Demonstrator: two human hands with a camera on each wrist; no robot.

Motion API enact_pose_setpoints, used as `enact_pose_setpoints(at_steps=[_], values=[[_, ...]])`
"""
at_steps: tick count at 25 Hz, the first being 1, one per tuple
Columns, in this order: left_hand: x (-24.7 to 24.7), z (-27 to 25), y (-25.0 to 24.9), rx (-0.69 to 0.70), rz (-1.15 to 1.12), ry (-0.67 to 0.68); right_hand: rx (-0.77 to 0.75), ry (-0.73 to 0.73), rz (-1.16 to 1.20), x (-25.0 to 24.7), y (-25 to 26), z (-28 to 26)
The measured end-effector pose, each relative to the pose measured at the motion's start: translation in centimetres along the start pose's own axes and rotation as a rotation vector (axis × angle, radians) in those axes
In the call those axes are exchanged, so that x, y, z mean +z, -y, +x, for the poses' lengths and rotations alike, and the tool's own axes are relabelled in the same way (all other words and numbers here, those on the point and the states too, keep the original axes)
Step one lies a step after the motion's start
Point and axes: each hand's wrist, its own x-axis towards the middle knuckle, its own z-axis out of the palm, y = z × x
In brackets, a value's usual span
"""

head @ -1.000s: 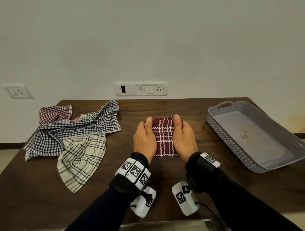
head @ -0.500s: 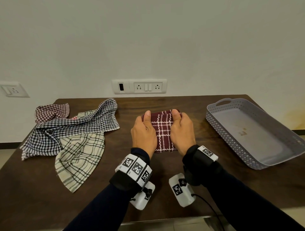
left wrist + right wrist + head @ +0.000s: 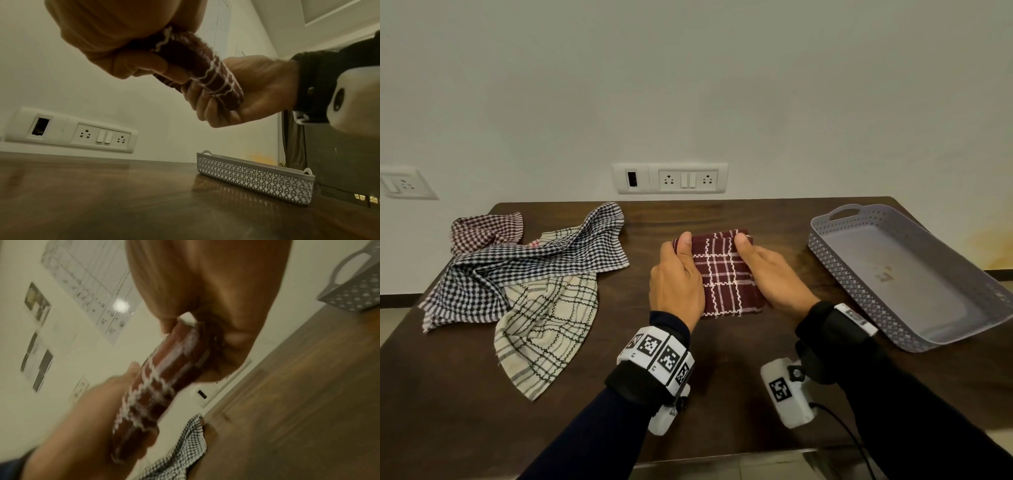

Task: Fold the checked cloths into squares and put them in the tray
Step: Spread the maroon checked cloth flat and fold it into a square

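- Head view: I have the maroon cloth (image 3: 726, 274) folded to a thick square and held between both hands mid-table (image 3: 722, 394). My left hand (image 3: 676, 279) grips its left edge, thumb on top; my right hand (image 3: 774, 277) grips the right edge likewise. I judge it soft, light and limp, so the layers will splay unless both side edges are pinched through the full stack.
- Head view: the tray (image 3: 825, 253) lies near on the right, nothing in it, with bare table between. Three unfolded cloths (image 3: 530, 274) are heaped well apart on the left. I judge the route rightward open; the near tray wall is the one edge to lift over.
- Left wrist view: the cloth hangs clear of the table, a fat rolled edge. Left fingers (image 3: 148, 66) curl under it; the right hand's fingers curl under its far end. The tray wall stands low beyond.
- Right wrist view: blurred. The cloth is clamped edge-on between thumb and fingers of both hands; a tray handle (image 3: 349, 264) shows upper right, a checked cloth below.
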Motion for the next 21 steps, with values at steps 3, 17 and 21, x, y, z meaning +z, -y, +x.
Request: enact_pose_setpoints(at_steps=[3, 17, 21], values=[[-0.1, -0.1, 0.3, -0.018, -0.019, 0.015, 0.073, 0.211, 0.161, -2.7, -0.1, -1.3], [3.0, -1.9, 0.3, -0.225, -0.399, 0.416, -0.015, -0.102, 0.357, -12.4, -0.2, -2.2], [1.9, -1.2, 1.0, -0.183, -0.391, 0.371, 0.016, -0.371, 0.359, -21.4, -0.3, -1.1]])
